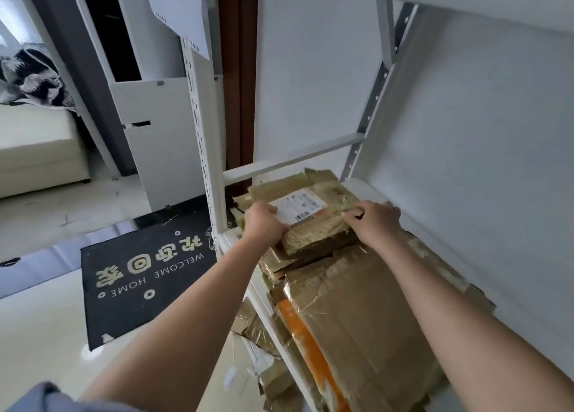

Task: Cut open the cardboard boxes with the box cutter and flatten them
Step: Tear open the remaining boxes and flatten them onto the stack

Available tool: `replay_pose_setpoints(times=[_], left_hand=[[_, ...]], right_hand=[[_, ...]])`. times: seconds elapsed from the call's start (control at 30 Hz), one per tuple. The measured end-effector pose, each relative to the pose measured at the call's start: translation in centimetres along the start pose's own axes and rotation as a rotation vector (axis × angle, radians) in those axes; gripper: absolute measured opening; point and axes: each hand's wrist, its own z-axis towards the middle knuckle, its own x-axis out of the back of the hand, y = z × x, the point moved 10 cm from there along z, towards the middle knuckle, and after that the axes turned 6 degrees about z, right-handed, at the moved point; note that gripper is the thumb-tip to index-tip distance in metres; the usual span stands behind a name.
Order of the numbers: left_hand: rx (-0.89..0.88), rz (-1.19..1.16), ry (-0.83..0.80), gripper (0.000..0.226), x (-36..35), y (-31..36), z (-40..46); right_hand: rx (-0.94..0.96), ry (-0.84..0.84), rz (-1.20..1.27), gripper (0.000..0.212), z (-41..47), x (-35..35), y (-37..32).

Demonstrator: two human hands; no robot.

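I see my left hand (264, 223) and right hand (375, 222) gripping the small taped box (310, 219), fingers curled round its ends, atop flattened cardboard (357, 303) on the shelf (360, 184).

Two bare forearms run up to the left hand (264, 225) and right hand (374, 223), with no watch, ring or glove on either. A grey-blue sleeve (52, 397) bunches at the lower left corner.
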Motion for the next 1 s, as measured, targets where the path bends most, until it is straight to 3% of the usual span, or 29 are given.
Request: replay_pose_setpoints(times=[0.2, 0.33, 0.4, 0.5, 0.63, 0.77, 0.9, 1.0], left_hand=[[0.04, 0.189, -0.06, 0.059, -1.4, -4.3, 0.4], [-0.043, 0.393, -0.034, 0.037, -2.4, -3.4, 0.0], [-0.094, 0.581, -0.005, 0.035, -2.7, -2.6, -0.2], [-0.253, 0.869, 0.058, 0.04, -3.1, -1.6, 0.1], [-0.29, 0.805, -0.095, 0.063, -3.6, -3.1, 1.3], [-0.272, 0.763, -0.2, 0.071, -4.2, -4.1, 2.2], [-0.289, 0.744, -0.179, 0.065, -3.5, -3.8, 2.1], [-0.348, 0.654, -0.085, 0.046, -2.3, -2.3, 1.1]], right_hand=[[0.197, -0.128, -0.404, 0.052, 0.7, -3.8, -2.4], [0.204, -0.269, -0.664, 0.058, 1.3, -5.7, -2.6], [0.202, -0.349, -0.688, 0.058, 1.5, -6.5, -2.8], [0.187, -0.413, -0.513, 0.046, 1.9, -7.3, -2.6], [0.223, -0.445, -0.354, 0.059, 1.5, -7.9, -2.7], [0.225, -0.503, -0.547, 0.057, 2.0, -9.5, -2.9], [0.144, -0.573, -0.523, 0.073, 1.7, -9.8, -2.6], [0.104, -0.499, -0.412, 0.07, 1.0, -8.3, -2.2]])
